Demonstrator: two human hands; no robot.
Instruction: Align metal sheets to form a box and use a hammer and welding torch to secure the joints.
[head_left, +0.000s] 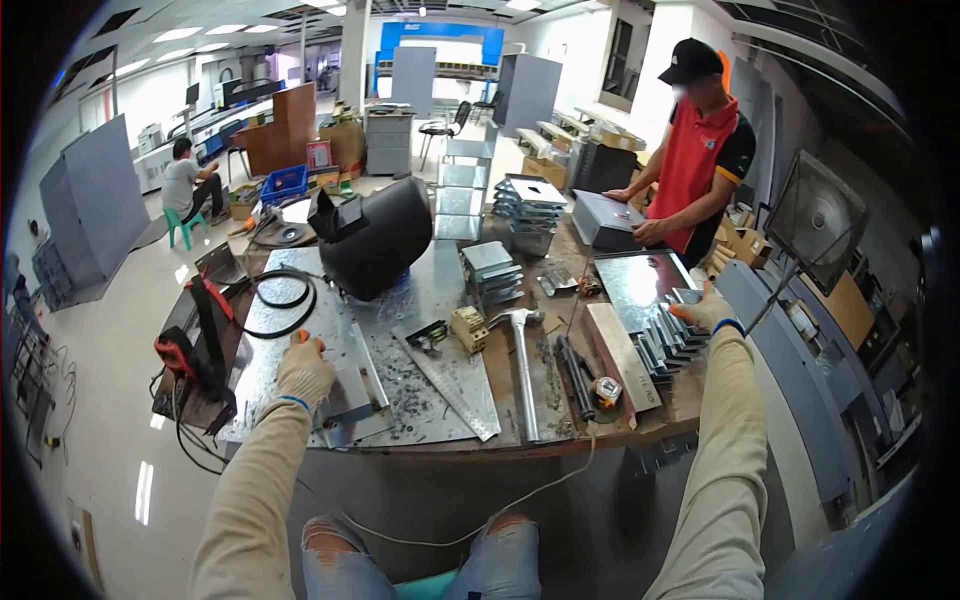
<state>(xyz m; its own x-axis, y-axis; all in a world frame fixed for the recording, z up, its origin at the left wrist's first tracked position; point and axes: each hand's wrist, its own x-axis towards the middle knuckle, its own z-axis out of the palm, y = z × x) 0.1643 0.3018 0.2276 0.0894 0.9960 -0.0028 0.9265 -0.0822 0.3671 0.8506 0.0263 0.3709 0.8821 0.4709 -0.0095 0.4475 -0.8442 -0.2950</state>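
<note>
My left hand (305,373), in a pale glove with orange fingertips, is over the left part of the metal-topped table (450,375). Its fingers are curled; whatever they may hold is hidden. Close beside it lie a bent sheet-metal piece (358,400) and a looped black cable (311,300). At the right, my gloved right hand (712,310) closes on a bent metal bracket (688,297) at the far end of a row of similar brackets (660,345). The orange thumb points left, while the other fingers are partly hidden.
A black welding helmet (375,240), hammer (522,370), steel ruler (450,388), tape measure (607,391), long metal bar (618,355) and stacked metal parts (490,270) crowd the table. Across it, a person in red (690,170) touches a grey metal box (605,218). A floodlight (818,212) stands right.
</note>
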